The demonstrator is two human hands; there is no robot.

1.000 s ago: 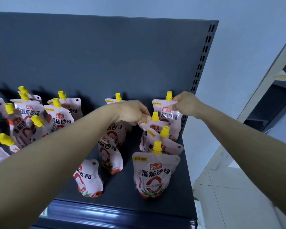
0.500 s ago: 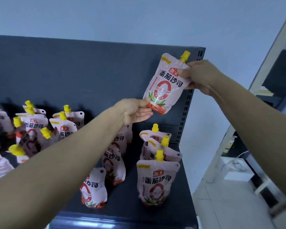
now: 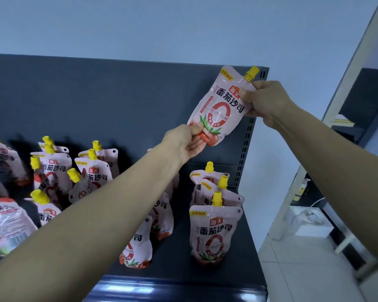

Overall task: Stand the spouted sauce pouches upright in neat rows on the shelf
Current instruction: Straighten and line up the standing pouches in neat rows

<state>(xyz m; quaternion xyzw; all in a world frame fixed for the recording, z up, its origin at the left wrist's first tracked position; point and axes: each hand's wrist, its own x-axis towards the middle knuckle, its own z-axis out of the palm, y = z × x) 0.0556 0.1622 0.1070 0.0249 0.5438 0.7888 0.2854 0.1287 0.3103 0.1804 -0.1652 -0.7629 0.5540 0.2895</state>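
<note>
One pouch (image 3: 218,110) is held tilted above the shelf (image 3: 175,258); right hand (image 3: 268,103) grips its top, left hand (image 3: 183,140) pinches its bottom corner; three pouches (image 3: 214,232) stand in the rightmost row.

Held pouch (image 3: 219,106): glossy, smooth plastic film; spout cap (image 3: 252,73) of yellow ribbed plastic. Shelf (image 3: 231,267): dark, matt painted metal, with a glossier front edge (image 3: 175,288).

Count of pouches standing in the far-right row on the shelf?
3: front pouch, middle pouch, back pouch, one behind another. Held pouch, in left hand and right hand, excluded. None seems hidden.
</note>
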